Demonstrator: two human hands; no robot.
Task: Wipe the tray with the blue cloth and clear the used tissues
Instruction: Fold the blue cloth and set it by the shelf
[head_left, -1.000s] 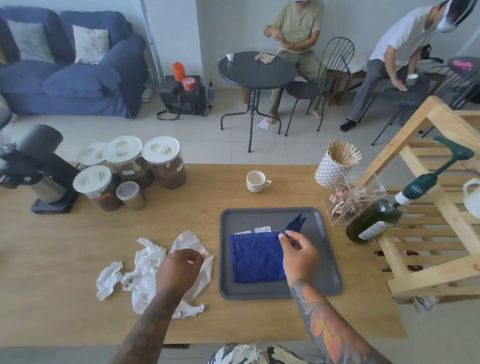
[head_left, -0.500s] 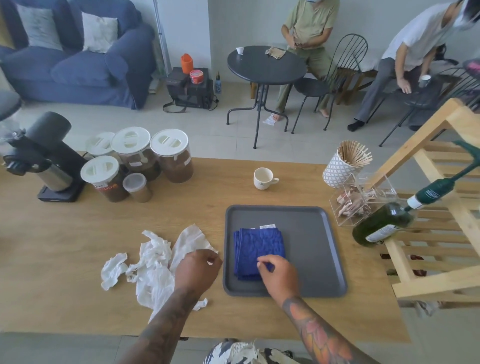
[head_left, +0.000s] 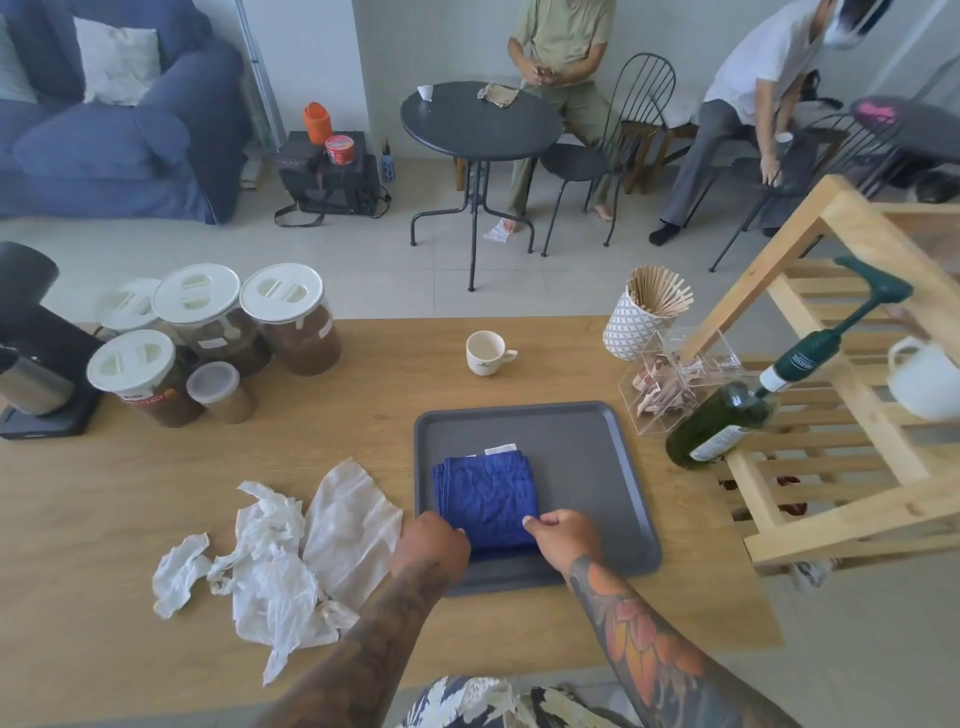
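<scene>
Left hand (head_left: 435, 540) now on blue cloth (head_left: 485, 496)

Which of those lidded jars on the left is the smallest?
The short jar at the front right of the cluster, beside the jar with the red label. Its lid is clear and plain, while the taller jars have white lids with handles.

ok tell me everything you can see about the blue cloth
The blue cloth is a deep blue, crinkled fabric folded into a layered, roughly square pad; stacked edges show at its left side and a small white tag pokes out at its far edge. It lies flat on the left half of the grey tray. The left hand grips its near left corner and the right hand its near right corner.
</scene>
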